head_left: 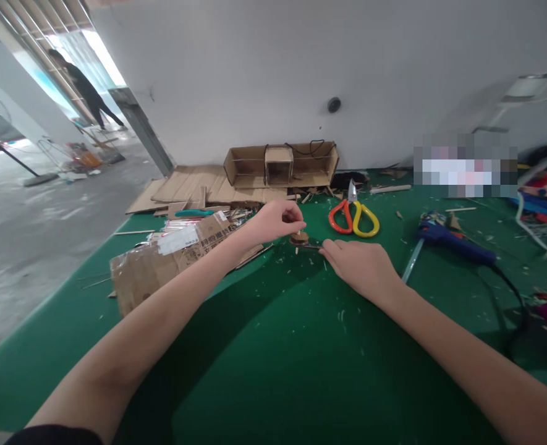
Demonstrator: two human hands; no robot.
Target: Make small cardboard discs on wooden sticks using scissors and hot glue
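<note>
My left hand [277, 220] pinches a thin wooden stick that runs down through a small round cardboard disc [299, 237], held just above the green table [273, 358]. My right hand [359, 264] lies palm down beside it and grips a slim dark tool [311, 246] whose tip reaches the disc from the right. What kind of tool it is cannot be made out. Small wood chips lie scattered around both hands.
Orange-and-yellow scissors [353, 216] lie behind my hands. A blue glue gun [453, 242] with a cable rests at the right. Cardboard sheets [162, 262] and sticks pile up at the left. An open cardboard box frame [280, 164] stands by the wall. A person stands far off at the left.
</note>
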